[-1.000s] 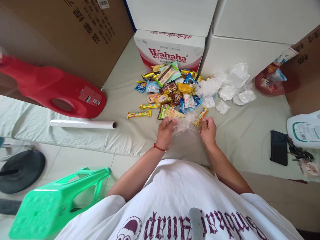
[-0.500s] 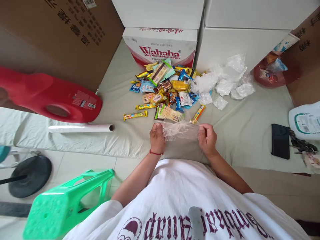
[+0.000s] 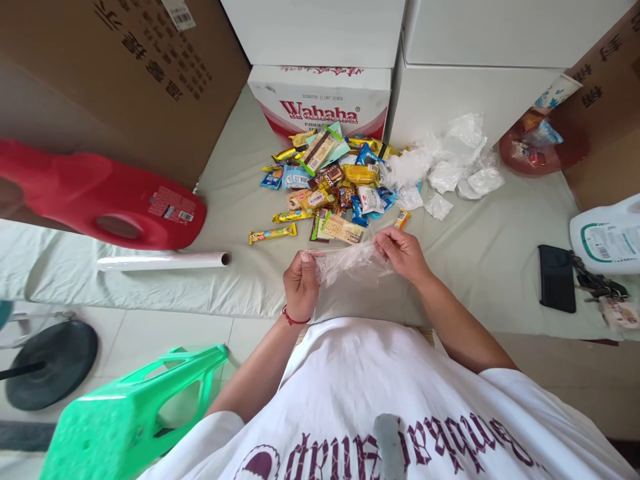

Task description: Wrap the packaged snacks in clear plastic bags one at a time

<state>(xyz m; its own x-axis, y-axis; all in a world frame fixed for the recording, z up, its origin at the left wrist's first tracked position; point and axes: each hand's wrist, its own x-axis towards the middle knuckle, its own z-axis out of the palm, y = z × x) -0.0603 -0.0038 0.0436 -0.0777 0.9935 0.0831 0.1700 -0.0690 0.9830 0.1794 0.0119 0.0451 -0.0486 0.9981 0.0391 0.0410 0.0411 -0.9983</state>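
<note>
A thin clear plastic bag (image 3: 350, 263) is pinched at mid-frame between the left hand (image 3: 301, 285) and right hand (image 3: 401, 253), stretched apart below the snack pile (image 3: 333, 183), seemingly to open it.

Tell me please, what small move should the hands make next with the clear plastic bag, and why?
Probably pull the clear plastic bag open at its mouth. The left hand and right hand each pinch one end, and it looks flat and empty, with the snack pile just beyond.
</note>
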